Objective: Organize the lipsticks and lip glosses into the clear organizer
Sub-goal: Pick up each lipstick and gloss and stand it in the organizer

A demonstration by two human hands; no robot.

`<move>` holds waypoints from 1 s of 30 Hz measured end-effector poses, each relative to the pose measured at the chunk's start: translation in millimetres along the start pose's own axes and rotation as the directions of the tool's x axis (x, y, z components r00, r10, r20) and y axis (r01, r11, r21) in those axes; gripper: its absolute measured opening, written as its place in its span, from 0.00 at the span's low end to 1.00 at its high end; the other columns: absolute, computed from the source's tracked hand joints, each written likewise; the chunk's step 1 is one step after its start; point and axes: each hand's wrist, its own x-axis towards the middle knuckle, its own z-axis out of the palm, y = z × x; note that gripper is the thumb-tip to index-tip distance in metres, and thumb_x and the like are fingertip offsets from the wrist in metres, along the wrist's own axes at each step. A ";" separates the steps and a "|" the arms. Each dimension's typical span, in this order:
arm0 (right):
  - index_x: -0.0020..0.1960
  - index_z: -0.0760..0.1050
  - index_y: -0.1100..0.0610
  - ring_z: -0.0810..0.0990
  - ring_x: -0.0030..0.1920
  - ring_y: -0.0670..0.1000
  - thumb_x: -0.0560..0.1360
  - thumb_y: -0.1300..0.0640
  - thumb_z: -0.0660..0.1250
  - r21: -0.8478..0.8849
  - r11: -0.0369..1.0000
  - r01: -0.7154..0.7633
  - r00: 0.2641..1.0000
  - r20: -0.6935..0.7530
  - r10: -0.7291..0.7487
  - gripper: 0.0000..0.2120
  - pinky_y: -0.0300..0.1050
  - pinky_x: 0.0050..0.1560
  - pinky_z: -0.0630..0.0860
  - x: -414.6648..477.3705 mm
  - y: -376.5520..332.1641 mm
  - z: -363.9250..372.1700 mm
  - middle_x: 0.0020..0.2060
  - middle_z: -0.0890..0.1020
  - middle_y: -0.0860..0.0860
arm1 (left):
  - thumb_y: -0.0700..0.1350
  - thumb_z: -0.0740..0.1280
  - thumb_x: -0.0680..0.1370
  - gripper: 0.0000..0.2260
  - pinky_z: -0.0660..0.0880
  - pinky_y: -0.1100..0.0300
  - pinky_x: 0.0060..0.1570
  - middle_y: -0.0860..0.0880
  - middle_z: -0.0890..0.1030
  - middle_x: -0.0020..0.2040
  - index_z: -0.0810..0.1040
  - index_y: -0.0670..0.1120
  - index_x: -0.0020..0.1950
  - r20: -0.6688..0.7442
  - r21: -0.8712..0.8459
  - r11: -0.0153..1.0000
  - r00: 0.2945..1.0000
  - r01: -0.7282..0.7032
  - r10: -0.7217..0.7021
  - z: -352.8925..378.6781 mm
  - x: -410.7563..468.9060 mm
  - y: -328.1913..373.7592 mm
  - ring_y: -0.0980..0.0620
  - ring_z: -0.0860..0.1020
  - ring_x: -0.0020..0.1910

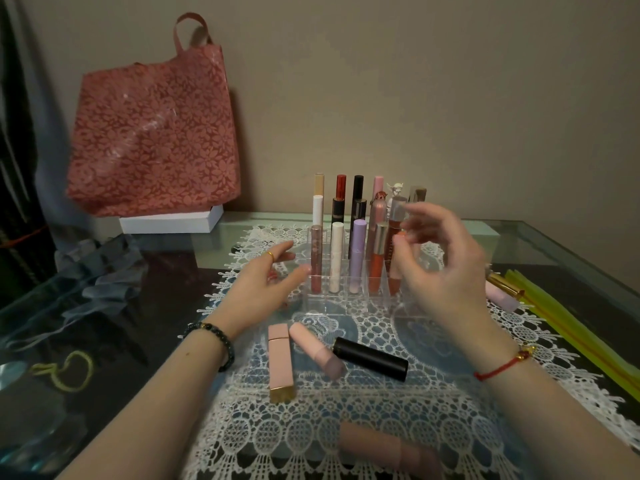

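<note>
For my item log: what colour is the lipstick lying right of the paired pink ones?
Matte black lipstick, best seen in the head view.

Wall (433,84): plain beige, dimly lit. Table (121,341): dark glass top, white lace cloth (304,431) at centre. Pink floral tote bag (156,140) leans against wall, on white box (173,223). Grey fabric (104,282) bunched at left.

Clear organizer (346,304): you have one.
Tubes (356,254) standing in it: roughly sixteen, though your right hand (446,271) hides some.
Lipsticks (370,358) lying loose: six, four before you, two at your right.
Pink bag (152,133): one.
White box (169,223): one.
Bracelets (223,348) on your wrists: two.
</note>
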 end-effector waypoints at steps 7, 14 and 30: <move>0.62 0.65 0.42 0.69 0.52 0.29 0.70 0.43 0.61 -0.062 0.984 0.166 0.782 0.616 -0.093 0.21 0.31 0.55 0.70 -21.7 -17.5 25.0 0.48 0.69 0.29 | 0.51 0.64 0.75 0.21 0.66 0.72 0.51 0.52 0.76 0.60 0.68 0.50 0.67 -0.103 0.021 0.999 0.994 0.045 -0.042 -18.7 6.4 -19.2 0.59 0.72 0.58; 0.58 0.71 0.42 0.72 0.46 0.37 0.71 0.45 0.65 -0.218 0.963 0.156 0.593 0.801 0.085 0.15 0.30 0.45 0.68 -23.6 -3.4 19.7 0.47 0.76 0.39 | 0.51 0.65 0.75 0.23 0.68 0.73 0.51 0.52 0.72 0.64 0.66 0.50 0.69 -0.021 0.064 0.993 0.995 0.101 -0.100 -15.6 0.1 -34.4 0.61 0.73 0.52; 0.53 0.69 0.41 0.71 0.38 0.40 0.67 0.51 0.68 -0.357 0.934 0.013 0.365 0.871 0.328 0.16 0.35 0.36 0.70 -12.0 0.8 -2.6 0.40 0.75 0.44 | 0.55 0.66 0.73 0.25 0.64 0.61 0.60 0.53 0.71 0.66 0.67 0.52 0.68 -0.010 0.048 0.988 0.989 0.147 -0.146 -8.8 -3.1 -37.0 0.56 0.68 0.62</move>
